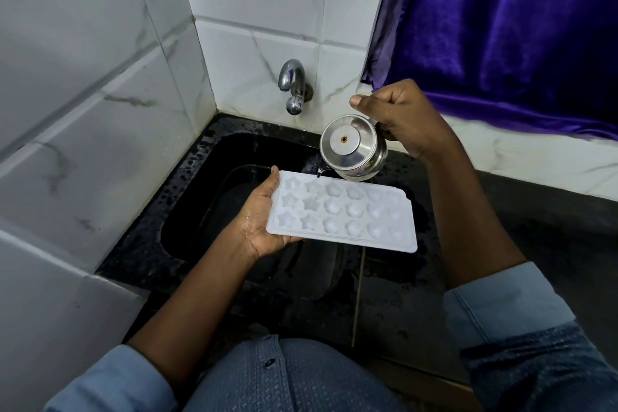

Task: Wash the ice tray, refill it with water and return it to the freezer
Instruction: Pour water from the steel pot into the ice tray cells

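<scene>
White marbled tiles [100, 84] cover the corner walls, and a black sink [197, 201] with a wet, speckled rim sits below a chrome tap [294, 85] fixed to the back wall. Over the basin the left hand [262, 222] grips the short left end of the white ice tray [341, 212], palm underneath and thumb along the far corner, holding it roughly level above the sink. Star-shaped cells fill its left columns and rounder ones the rest. Just behind it, a small steel kettle [351, 147] is tipped forward, and a thin stream of water [319, 172] falls from it onto the tray's far edge. The right hand [406, 119] is clenched around the kettle's handle. A purple curtain [501, 27] hangs at the right above the dark worktop [541, 231].
</scene>
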### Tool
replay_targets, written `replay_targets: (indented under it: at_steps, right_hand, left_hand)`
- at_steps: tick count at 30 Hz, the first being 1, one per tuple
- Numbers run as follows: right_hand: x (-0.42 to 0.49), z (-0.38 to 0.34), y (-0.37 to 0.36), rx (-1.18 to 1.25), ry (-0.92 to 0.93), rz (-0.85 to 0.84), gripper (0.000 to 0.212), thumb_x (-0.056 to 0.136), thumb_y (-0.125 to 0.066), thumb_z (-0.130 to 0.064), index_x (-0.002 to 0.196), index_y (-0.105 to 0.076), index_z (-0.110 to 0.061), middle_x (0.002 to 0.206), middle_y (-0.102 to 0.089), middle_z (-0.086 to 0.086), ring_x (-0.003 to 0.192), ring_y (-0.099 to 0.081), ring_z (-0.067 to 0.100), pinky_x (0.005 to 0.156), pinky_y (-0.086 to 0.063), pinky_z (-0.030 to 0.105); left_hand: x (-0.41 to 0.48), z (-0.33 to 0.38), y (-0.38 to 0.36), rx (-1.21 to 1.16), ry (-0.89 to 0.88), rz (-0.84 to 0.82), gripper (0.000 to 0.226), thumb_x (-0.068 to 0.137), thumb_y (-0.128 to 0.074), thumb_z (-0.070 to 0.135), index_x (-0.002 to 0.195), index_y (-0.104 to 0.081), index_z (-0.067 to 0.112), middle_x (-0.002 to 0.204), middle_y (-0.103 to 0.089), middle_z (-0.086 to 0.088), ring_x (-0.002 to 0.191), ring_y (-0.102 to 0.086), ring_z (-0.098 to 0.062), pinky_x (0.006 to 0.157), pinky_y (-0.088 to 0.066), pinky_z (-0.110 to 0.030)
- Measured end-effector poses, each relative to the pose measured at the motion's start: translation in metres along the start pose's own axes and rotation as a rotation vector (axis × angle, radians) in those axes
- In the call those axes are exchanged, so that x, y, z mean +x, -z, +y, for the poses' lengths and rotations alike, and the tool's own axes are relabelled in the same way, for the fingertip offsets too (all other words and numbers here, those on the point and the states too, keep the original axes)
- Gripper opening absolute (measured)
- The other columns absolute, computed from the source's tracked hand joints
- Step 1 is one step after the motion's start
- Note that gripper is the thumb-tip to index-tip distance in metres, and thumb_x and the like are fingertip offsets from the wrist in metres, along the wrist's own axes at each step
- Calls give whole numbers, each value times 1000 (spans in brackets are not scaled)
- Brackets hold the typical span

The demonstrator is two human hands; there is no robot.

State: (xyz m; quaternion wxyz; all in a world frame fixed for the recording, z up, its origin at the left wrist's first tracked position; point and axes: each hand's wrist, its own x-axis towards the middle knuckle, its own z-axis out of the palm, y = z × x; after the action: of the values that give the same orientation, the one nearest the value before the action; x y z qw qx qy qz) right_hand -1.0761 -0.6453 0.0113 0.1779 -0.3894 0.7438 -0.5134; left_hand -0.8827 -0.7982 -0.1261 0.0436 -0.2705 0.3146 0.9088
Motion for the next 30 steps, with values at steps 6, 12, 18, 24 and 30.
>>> replay_targets:
  at_steps: [6, 12, 18, 24, 30]
  right_hand:
    - [1, 5, 8, -11, -2, 7, 65, 98, -74, -35, 57, -34, -5, 60, -24, 9, 51, -21, 18, 51, -24, 27]
    - [-2, 5, 13, -32, -3, 30, 63, 99, -73, -30, 54, -34, -13, 56, -25, 1, 48, -21, 15, 48, -29, 19]
    - [-3, 2, 12, -39, 5, 33, 62, 100, -73, -30, 55, -34, -12, 54, -26, 0, 47, -22, 15, 48, -29, 20]
    - [-4, 4, 11, -41, 11, 28, 64, 99, -74, -31, 56, -32, -10, 56, -24, 2, 49, -21, 16, 49, -27, 22]
    - [-5, 3, 13, -41, 32, 28, 66, 99, -73, -30, 62, -34, 8, 58, -25, 6, 49, -21, 17, 49, -30, 19]
  left_hand:
    - [-1, 6, 4, -11, -18, 25, 79, 101, -39, 75, 144, -64, 12, 141, -68, -19, 125, -69, -41, 102, -54, -60]
    - [-4, 11, 4, -29, -31, -13, 80, 101, -39, 75, 145, -63, 13, 143, -67, -19, 124, -69, -40, 87, -64, -55]
    - [-4, 11, 3, -22, -16, -12, 79, 101, -38, 75, 143, -64, 13, 143, -67, -19, 127, -68, -40, 99, -57, -58]
    - [-8, 12, 1, -17, -32, -2, 78, 102, -39, 74, 139, -67, 12, 138, -70, -19, 114, -75, -39, 76, -66, -52]
    - [-10, 12, 1, -29, -24, -1, 77, 101, -42, 74, 139, -67, 12, 139, -70, -19, 112, -76, -39, 74, -66, -51]
